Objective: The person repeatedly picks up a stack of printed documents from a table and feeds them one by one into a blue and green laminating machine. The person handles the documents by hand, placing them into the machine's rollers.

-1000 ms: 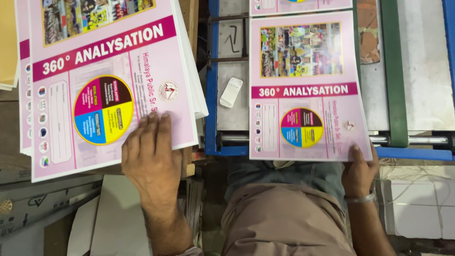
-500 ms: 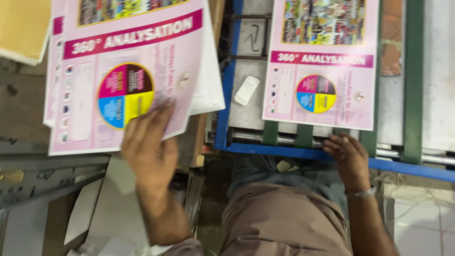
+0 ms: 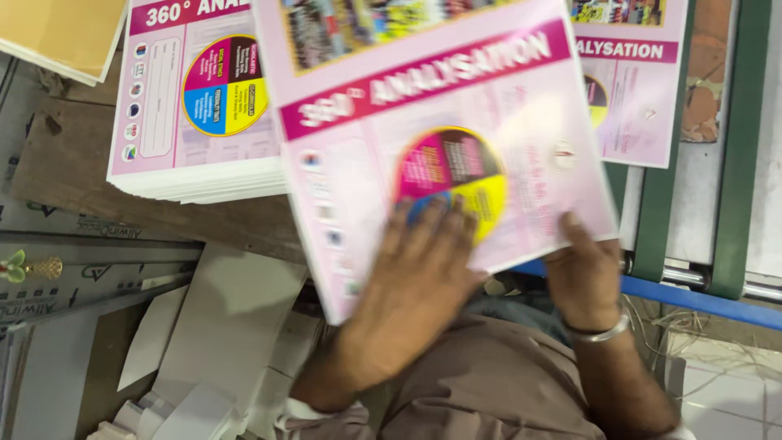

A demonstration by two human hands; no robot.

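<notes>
we've lifted a pink sheet (image 3: 456, 138) off the stack (image 3: 195, 175), left hand (image 3: 419, 285) spread flat on it, right hand (image 3: 582, 273) pinching its edge, carrying it toward the blue-railed machine (image 3: 692, 297).

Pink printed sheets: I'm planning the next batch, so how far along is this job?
Done: a stack of pink printed sheets lies on the wooden board at left. In hand: one pink sheet, blurred, held flat under the left hand with the right hand at its edge. Left: another sheet lies on the machine bed; how many more follow cannot be told.
</notes>
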